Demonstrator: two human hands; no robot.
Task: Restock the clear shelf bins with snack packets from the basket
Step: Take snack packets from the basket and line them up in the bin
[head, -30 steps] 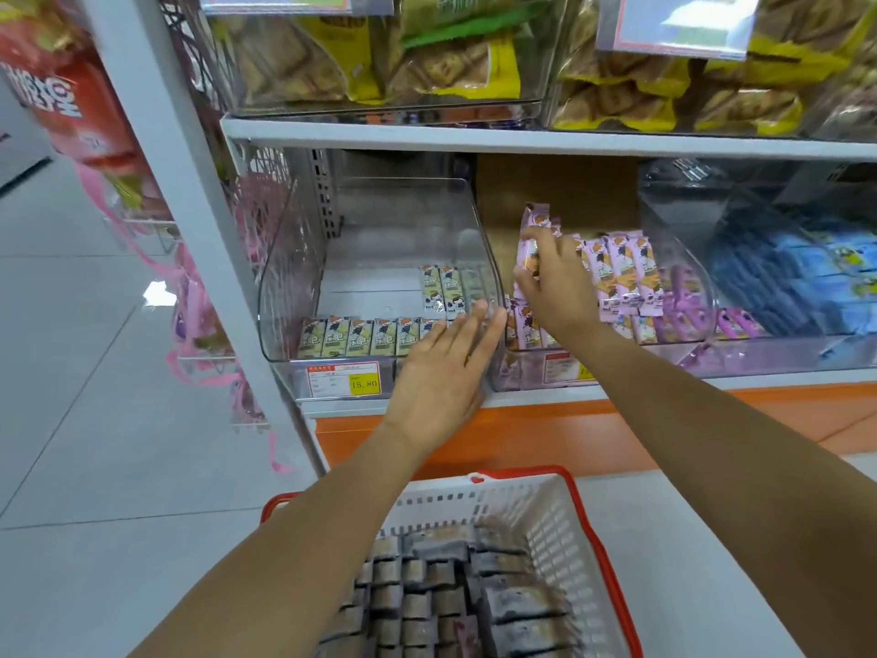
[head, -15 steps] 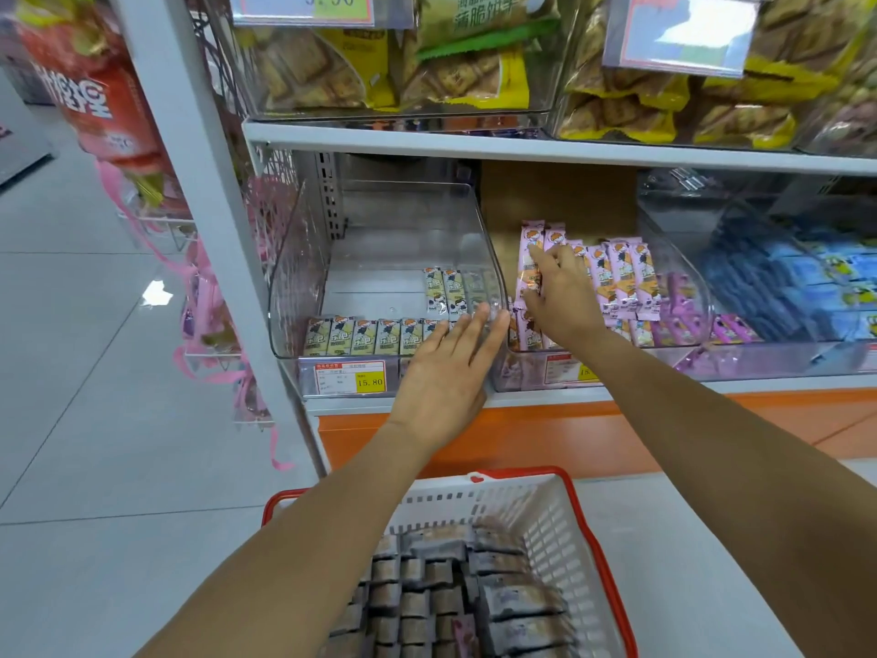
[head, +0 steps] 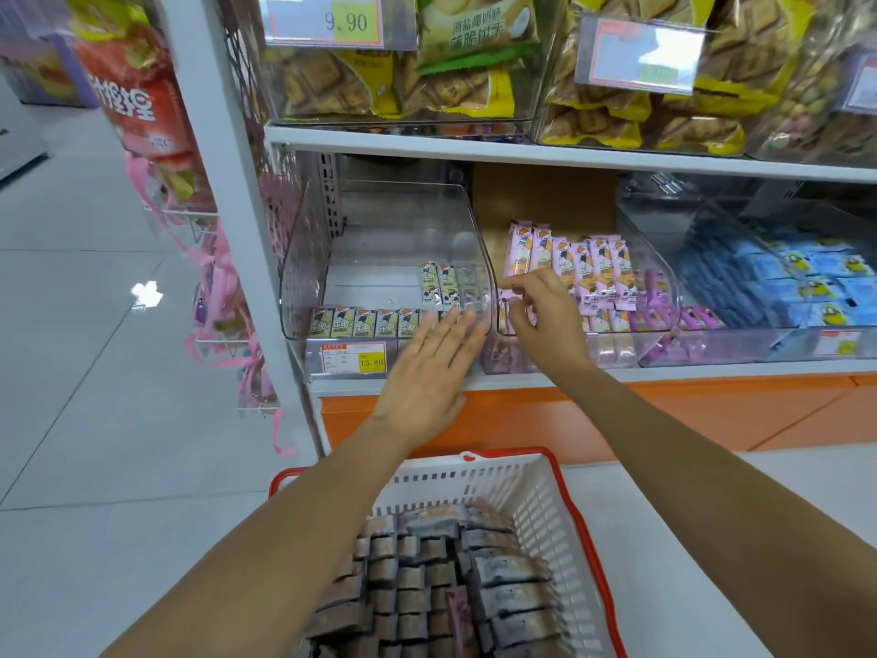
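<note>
right hand [head: 545, 320] has drawn back from the upright pink packets [head: 598, 263] to the front left corner of the middle bin [head: 664, 296]. left hand [head: 429, 368] keeps its place.

surface and room: the bins stand side by side on a white shelf [head: 664, 370] over an orange base panel [head: 664, 410]. pale floor tiles [head: 95, 420] run off to the left.

hands: the left hand lies flat, fingers straight and close together, against the front wall of the left bin [head: 303, 287]. the right hand's fingers are curled, with the thumb and forefinger at the edge of a pink packet; whether they pinch it cannot be told.

task items: the basket [head: 583, 524], white with a red rim, sits below between the forearms and holds rows of grey-brown packets [head: 427, 577].

edges and open room: the left bin holds one row of green packets [head: 365, 322] along its front and a few more behind, with bare bottom beyond. the upper shelf [head: 474, 147] hangs close above the bin tops.

surroundings: a price tag [head: 353, 358] is fixed to the left bin front, just left of the left hand. blue packets [head: 807, 277] fill the right-hand bin. biscuit bags [head: 427, 73] fill the bins above. a white post [head: 228, 182] bounds the shelf on the left, with pink ribbons [head: 223, 296] hanging beside it.
</note>
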